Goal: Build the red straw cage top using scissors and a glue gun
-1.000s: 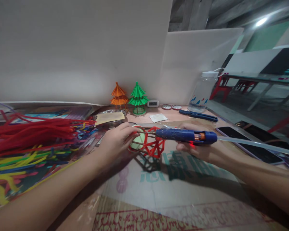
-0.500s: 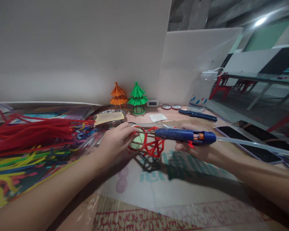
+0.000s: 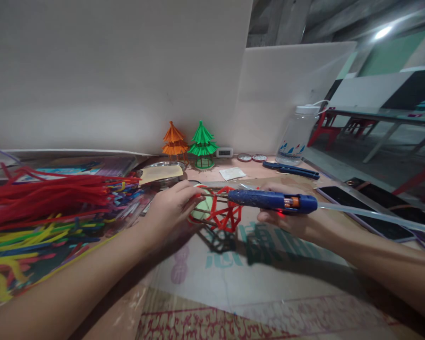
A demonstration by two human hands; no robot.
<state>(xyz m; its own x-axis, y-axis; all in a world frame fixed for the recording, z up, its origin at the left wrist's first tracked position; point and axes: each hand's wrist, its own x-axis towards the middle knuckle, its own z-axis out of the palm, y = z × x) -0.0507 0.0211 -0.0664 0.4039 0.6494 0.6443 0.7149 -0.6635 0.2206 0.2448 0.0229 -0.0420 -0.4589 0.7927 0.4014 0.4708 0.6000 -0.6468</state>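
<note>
Left hand [image 3: 173, 205] clamped on red lattice frame [image 3: 216, 216], above printed plastic sheeting [image 3: 269, 281]; right hand [image 3: 297, 223] wrapped around glue gun [image 3: 258, 199], nozzle [image 3: 223, 194] at the frame. Behind the frame, white panels [image 3: 127, 80]; far right of it, red chairs [image 3: 326, 133].

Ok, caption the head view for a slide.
Left hand holds a red frame, right hand a blue glue gun; orange model and green model stand behind.

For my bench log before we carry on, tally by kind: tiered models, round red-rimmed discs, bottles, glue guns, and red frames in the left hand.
Tiered models: 2
Red-rimmed discs: 2
Bottle: 1
Glue gun: 1
Red frame: 1
Total: 7
</note>
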